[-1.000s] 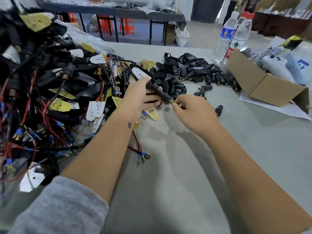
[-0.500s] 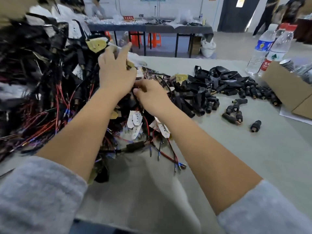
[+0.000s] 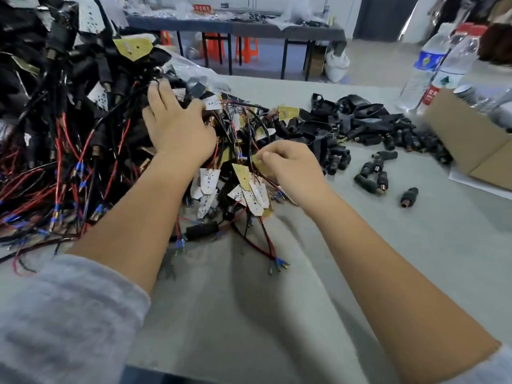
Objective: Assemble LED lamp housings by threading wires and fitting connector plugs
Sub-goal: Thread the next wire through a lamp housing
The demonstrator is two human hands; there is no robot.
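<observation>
A big tangle of red and black wires with LED boards (image 3: 69, 151) covers the left of the grey table (image 3: 249, 314). My left hand (image 3: 177, 128) lies on top of this pile with its fingers spread into the wires. My right hand (image 3: 291, 164) pinches a small yellow LED board (image 3: 259, 164) at the pile's near edge, thumb on top. More white and yellow boards (image 3: 249, 192) lie just below it. Black lamp housings (image 3: 357, 112) are heaped behind, with loose black connector plugs (image 3: 374, 173) to the right.
A cardboard box (image 3: 471, 139) stands at the right edge, with two water bottles (image 3: 440, 70) behind it. A loose wire pair with blue terminals (image 3: 277, 263) lies on the cloth in front. Another table (image 3: 235, 29) with orange stools stands in the background.
My left hand has come down from the yellow board high on the pile and now rests lower on the wires. My right hand has drawn back toward me, pinching a small board.
</observation>
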